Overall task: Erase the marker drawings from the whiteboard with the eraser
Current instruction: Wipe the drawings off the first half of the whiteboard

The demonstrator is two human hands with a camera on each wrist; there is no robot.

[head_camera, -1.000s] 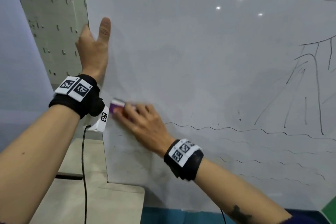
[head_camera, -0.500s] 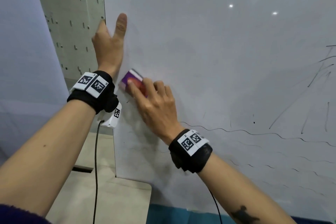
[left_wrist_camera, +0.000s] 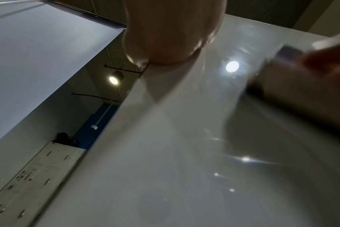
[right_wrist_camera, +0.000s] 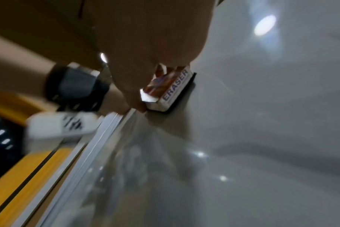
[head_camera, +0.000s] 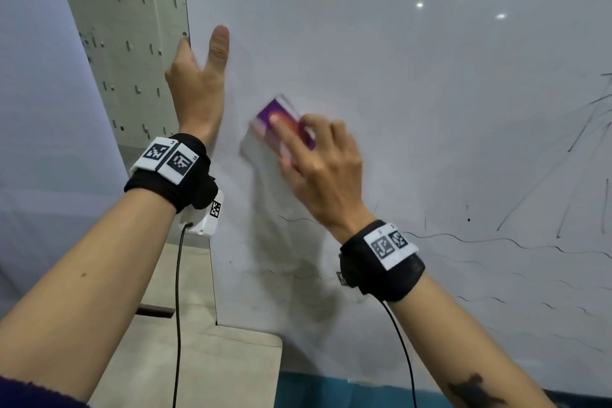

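**Eraser under the right hand, unwiped lines off to that hand's right**

The left hand (head_camera: pixel 198 89) clasps the left edge of the whiteboard (head_camera: pixel 414 116): its thumb lies straight on the board's face and its fingers wrap round behind the edge, so it braces the board and carries nothing else. In the left wrist view the thumb sits right at that edge.

Just right of it, and a little lower, the right hand (head_camera: pixel 318 162) presses the eraser (head_camera: pixel 281 116) flat to the board. Fingers curl over the eraser's purple and orange back; the right wrist view shows its dark felt against the surface and the thumb clamped on its near end. Its long axis runs slantwise, up and away from the wrist towards the left hand. This is the only hand on the tool, so the wiping falls to it.

The board round the eraser looks clean. The marker drawings (head_camera: pixel 569 156) lie to the right of the right hand and below its wrist: wavy lines passing behind the wrist strap, long slanted strokes well apart at the far right. The next pass probably runs rightward and down, away from the bracing hand.
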